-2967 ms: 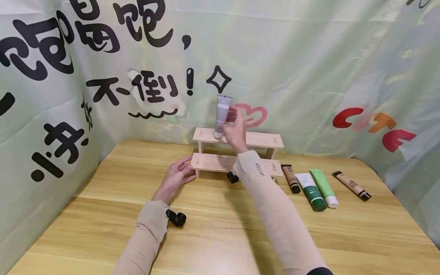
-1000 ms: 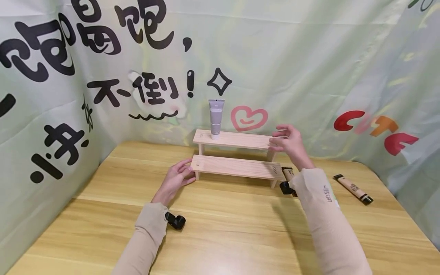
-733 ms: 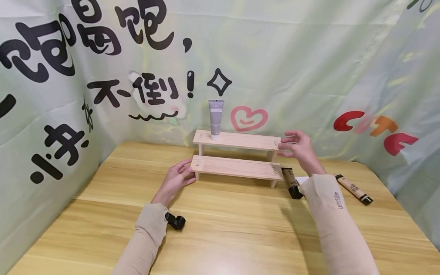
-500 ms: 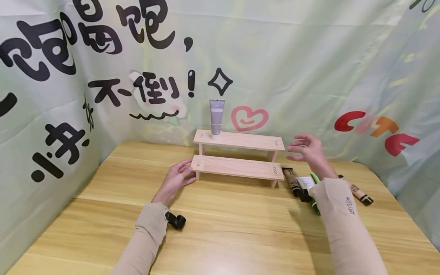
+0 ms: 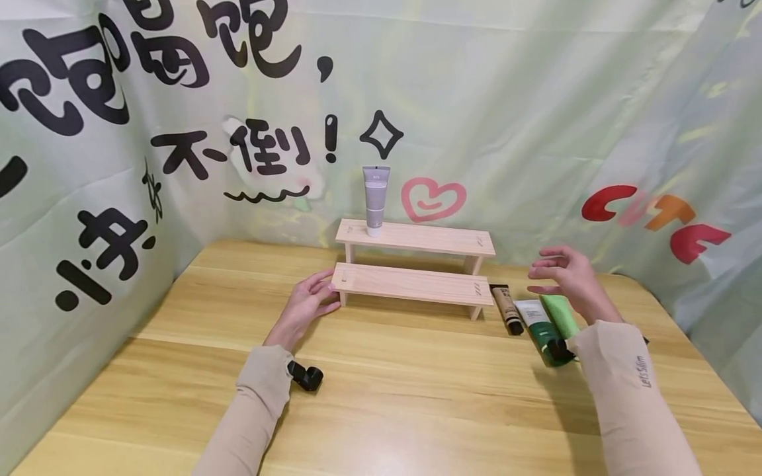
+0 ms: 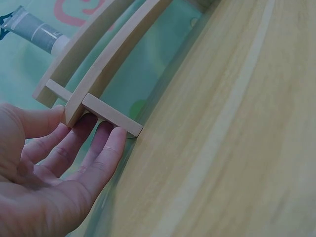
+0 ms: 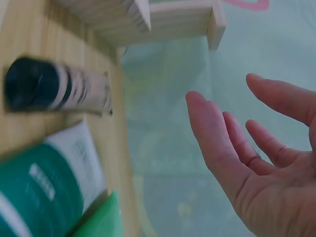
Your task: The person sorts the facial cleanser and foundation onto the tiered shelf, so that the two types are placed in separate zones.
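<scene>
A two-step wooden stand (image 5: 411,283) is on the table, with a lilac tube (image 5: 376,198) upright on the left part of its upper step. My left hand (image 5: 301,309) holds the left end of the lower step; in the left wrist view the thumb is at the board's end (image 6: 81,103) and fingers reach under it and against the leg. My right hand (image 5: 574,281) hangs in the air right of the stand, fingers apart and holding nothing. Below it lie a green-and-white tube (image 5: 538,325) and a light green tube (image 5: 558,313), partly hidden by the wrist camera and sleeve.
A tan tube with a black cap (image 5: 507,311) lies beside the stand's right end. Another tube's dark end shows past my right sleeve. A printed cloth (image 5: 506,119) hangs behind and at the sides of the wooden table (image 5: 381,396).
My right hand has let go of the lilac tube, which now stands by itself a little further left, and has moved right, past the stand's end. My left hand stays at the stand.
</scene>
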A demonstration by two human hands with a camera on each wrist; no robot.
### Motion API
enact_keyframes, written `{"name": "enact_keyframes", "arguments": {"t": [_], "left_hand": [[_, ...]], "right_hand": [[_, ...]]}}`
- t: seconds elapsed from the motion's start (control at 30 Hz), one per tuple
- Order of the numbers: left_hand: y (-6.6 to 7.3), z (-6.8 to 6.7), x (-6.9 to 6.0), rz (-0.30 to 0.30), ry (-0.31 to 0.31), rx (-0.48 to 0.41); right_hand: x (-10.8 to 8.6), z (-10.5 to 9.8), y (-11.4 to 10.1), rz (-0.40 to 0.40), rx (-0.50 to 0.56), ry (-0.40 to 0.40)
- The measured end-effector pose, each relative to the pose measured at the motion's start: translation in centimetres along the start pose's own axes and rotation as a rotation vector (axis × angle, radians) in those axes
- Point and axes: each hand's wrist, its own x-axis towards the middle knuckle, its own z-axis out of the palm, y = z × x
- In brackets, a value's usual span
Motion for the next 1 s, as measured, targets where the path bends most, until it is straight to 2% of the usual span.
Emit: {"name": "enact_keyframes", "arguments": {"t": [0.13, 0.4, 0.73, 1.0], "left_hand": [[0.0, -0.1, -0.1, 0.005, -0.001, -0.001], [0.1, -0.4, -0.2, 0.017, -0.002, 0.009], [0.1, -0.3, -0.1, 0.013, -0.011, -0.001], [0.1, -0.1, -0.1, -0.004, -0.007, -0.006]], "right_hand": [[-0.6, -1.0, 0.8, 0.01, 0.0, -0.02], [-1.5, -2.2, 2.1, 0.084, -0.115, -0.011], [-2.4, -4.2, 3.4, 0.131, -0.157, -0.016], [-3.1, -6.4, 4.5, 0.202, -0.189, -0.017]]}}
